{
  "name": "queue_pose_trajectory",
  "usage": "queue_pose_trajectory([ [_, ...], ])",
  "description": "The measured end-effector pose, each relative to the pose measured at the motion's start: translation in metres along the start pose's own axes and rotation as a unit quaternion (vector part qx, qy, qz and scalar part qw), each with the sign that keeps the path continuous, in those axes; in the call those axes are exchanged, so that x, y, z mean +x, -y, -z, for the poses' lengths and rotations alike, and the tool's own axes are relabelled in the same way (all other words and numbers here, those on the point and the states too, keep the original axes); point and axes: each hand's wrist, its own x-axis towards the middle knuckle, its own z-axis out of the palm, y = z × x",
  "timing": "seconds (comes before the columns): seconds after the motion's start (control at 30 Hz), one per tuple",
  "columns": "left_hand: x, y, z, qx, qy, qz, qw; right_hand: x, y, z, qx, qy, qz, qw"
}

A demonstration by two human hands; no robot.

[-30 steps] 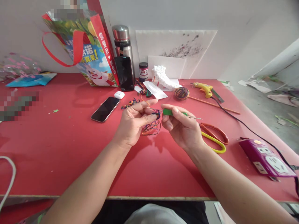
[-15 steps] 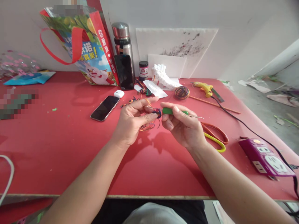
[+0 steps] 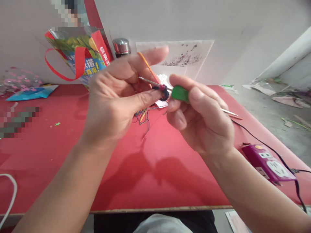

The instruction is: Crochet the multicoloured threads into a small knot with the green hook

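Observation:
Between the thumb and fingers of my left hand (image 3: 121, 90) is a small dark multicoloured piece of crochet (image 3: 164, 94). Orange yarn (image 3: 147, 64) runs from it up over my raised left index finger. My right hand (image 3: 201, 110) grips a crochet hook (image 3: 180, 94) by its green handle. The hook's thin metal shaft passes at the crochet piece, its tip pointing left under the orange yarn. A second metal end sticks out to the right behind my right hand. Loose yarn strands (image 3: 143, 118) dangle below my left fingers.
A purple power socket block (image 3: 269, 163) with a black cord lies on the red table (image 3: 150, 194) at right. Behind stand a printed bag (image 3: 80, 61) and a steel flask (image 3: 121, 47). A white cable (image 3: 12, 191) curves at the left edge.
Both hands have risen closer to the camera with the crochet piece and hook. They now cover the phones, the yarn ball and the scissors' handles. The view has tilted slightly upward.

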Motion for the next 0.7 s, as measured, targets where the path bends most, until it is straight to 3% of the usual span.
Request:
queue_pose_trajectory([
  [0.07,0.012,0.006,0.004,-0.027,0.026,0.066,0.997,0.010,-0.003,-0.002,0.013,-0.025,-0.002,1.000],
  [0.13,0.022,0.007,0.007,-0.035,0.003,0.117,0.993,0.017,-0.005,-0.003,0.028,-0.042,-0.013,0.999],
  [0.27,0.032,-0.016,0.003,0.018,0.068,0.076,0.995,0.022,0.008,-0.006,0.059,-0.006,0.017,0.998],
  [0.37,0.027,-0.019,0.000,0.002,0.066,0.069,0.995,0.019,0.009,-0.006,0.102,0.002,0.021,0.995],
  [0.53,-0.002,0.030,0.010,-0.048,-0.016,0.192,0.980,0.009,-0.030,0.012,0.130,0.002,-0.085,0.988],
  [0.7,-0.009,0.061,0.017,-0.042,-0.009,0.244,0.969,0.010,-0.060,0.034,0.139,-0.010,-0.113,0.984],
])
